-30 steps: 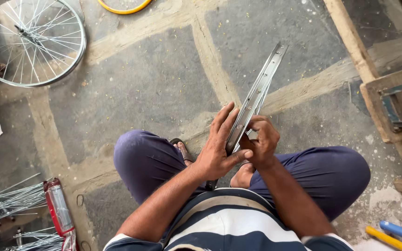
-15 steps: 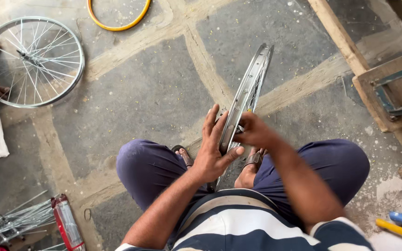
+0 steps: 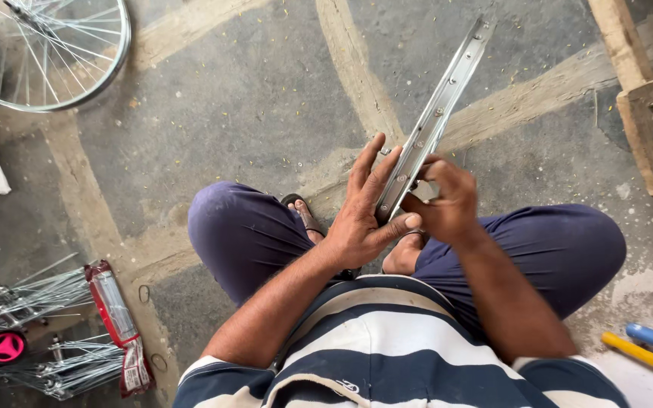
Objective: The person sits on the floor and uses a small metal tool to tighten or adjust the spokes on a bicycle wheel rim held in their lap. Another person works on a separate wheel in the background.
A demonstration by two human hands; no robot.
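Bicycle repair workshop: spoked wheel (image 3: 47, 49), loose spoke bundles (image 3: 32, 298), bare rim (image 3: 432, 121), stone floor (image 3: 251, 98).

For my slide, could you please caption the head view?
Seated person's left hand and right hand grip a bare metal wheel rim above a stone floor.

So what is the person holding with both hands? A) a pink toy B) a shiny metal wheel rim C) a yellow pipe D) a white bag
B: the left hand and the right hand both grip the bare metal wheel rim, seen edge-on with its row of spoke holes, standing up between the knees; the yellow pipe lies untouched on the floor.
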